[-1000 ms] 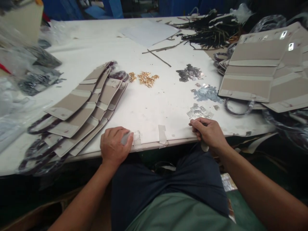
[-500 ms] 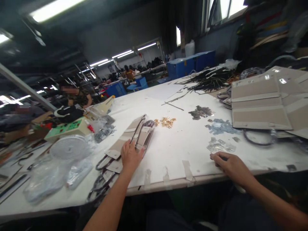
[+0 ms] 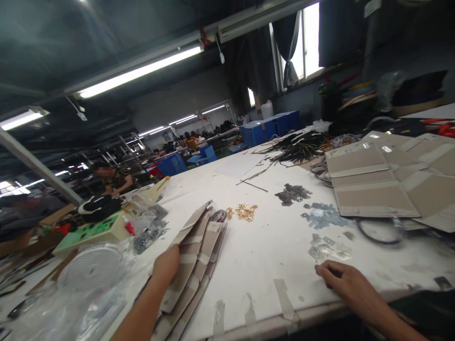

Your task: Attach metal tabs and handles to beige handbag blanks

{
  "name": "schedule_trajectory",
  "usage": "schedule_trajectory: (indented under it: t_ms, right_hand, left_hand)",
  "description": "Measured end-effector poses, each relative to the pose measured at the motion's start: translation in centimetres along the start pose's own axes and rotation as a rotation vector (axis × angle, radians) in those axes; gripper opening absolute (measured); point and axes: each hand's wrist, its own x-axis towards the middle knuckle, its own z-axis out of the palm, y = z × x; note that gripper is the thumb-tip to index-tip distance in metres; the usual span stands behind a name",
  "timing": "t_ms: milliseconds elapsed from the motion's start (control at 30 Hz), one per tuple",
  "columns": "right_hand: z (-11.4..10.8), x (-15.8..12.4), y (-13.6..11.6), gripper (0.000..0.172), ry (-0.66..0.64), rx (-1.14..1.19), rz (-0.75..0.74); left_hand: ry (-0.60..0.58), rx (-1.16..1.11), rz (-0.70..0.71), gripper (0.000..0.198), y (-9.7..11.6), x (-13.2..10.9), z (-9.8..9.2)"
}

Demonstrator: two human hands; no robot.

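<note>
At the left edge of a stack of beige flat bag panels (image 3: 194, 265), my left hand (image 3: 168, 263) grips the panels, its fingers mostly hidden behind them. The panels lean and fan apart, and a dark curved handle (image 3: 219, 216) shows at their far end. My right hand (image 3: 343, 283) hovers over the table's near right part, thumb and index finger pinched together. Whatever sits in that pinch is too small to make out. Just beyond it lie shiny thin metal plates (image 3: 329, 248), with grey metal pieces (image 3: 325, 215) and darker ones (image 3: 292, 193) behind.
Gold-coloured small fittings (image 3: 246, 211) lie mid-table. More beige panels (image 3: 371, 184) are piled at right, black strips (image 3: 295, 146) at the back. On the left are a fan-like white grille (image 3: 90, 267), plastic bags and a green-topped box (image 3: 88, 232). A person (image 3: 112, 180) sits beyond.
My left hand has moved from on top of the panels to their left edge, and they now stand tilted and fanned. The right hand stays pinched near the plates. The view has tipped upward.
</note>
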Motion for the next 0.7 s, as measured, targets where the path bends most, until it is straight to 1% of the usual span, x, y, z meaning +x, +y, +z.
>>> schedule_trajectory:
  t_ms: [67,133,233,300,333,367,400,433,467,500,567,600,667,700]
  right_hand:
    - [0.3,0.0,0.2,0.054,0.016,0.016,0.002]
    - [0.6,0.0,0.5,0.053,0.027,0.034,0.009]
    - [0.7,0.2,0.8,0.053,0.029,0.052,0.023]
    - [0.4,0.3,0.8,0.053,0.03,0.055,0.021]
    - [0.1,0.3,0.6,0.053,0.027,0.059,0.017]
    - [-0.1,0.2,0.3,0.054,0.023,0.073,0.013]
    - [-0.2,0.1,0.0,0.054,0.013,0.1,0.01]
    - [-0.1,-0.3,-0.5,0.054,-0.006,0.142,0.012]
    - [0.2,-0.8,-1.1,0.054,-0.038,0.197,0.023]
    - [0.8,-1.5,-1.8,0.054,-0.077,0.264,0.043]
    - [2.9,-3.3,-3.4,0.058,-0.163,0.421,0.093]
    - [4.2,-4.3,-4.2,0.061,-0.203,0.503,0.121]
    - [6.7,-6.0,-5.5,0.069,-0.262,0.654,0.171]
    - [7.7,-6.6,-6.0,0.072,-0.282,0.711,0.202]
  left_hand:
    - [0.056,0.033,-0.028,0.041,-0.7,1.1,-3.0]
    - [0.128,0.063,-0.058,0.039,-1.5,2.0,-6.6]
    - [0.255,0.107,-0.097,0.039,-2.5,2.3,-12.2]
    - [0.338,0.129,-0.102,0.044,-2.6,1.3,-15.2]
    - [0.376,0.137,-0.09,0.047,-2.4,0.3,-16.2]
    - [0.407,0.146,-0.073,0.049,-2.2,-1.1,-16.8]
    - [0.435,0.15,-0.04,0.05,-1.9,-2.8,-17.0]
    - [0.464,0.148,0.012,0.05,-1.5,-4.8,-16.7]
    - [0.486,0.141,0.069,0.049,-1.1,-7.0,-16.0]
    - [0.539,0.114,0.177,0.046,-0.8,-9.3,-14.9]
    - [0.659,0.031,0.423,0.042,-0.1,-14.0,-11.8]
    - [0.692,-0.012,0.506,0.042,0.2,-16.3,-10.0]
    - [0.703,-0.093,0.625,0.049,0.5,-20.5,-6.2]
    - [0.685,-0.118,0.679,0.054,0.5,-22.3,-4.3]
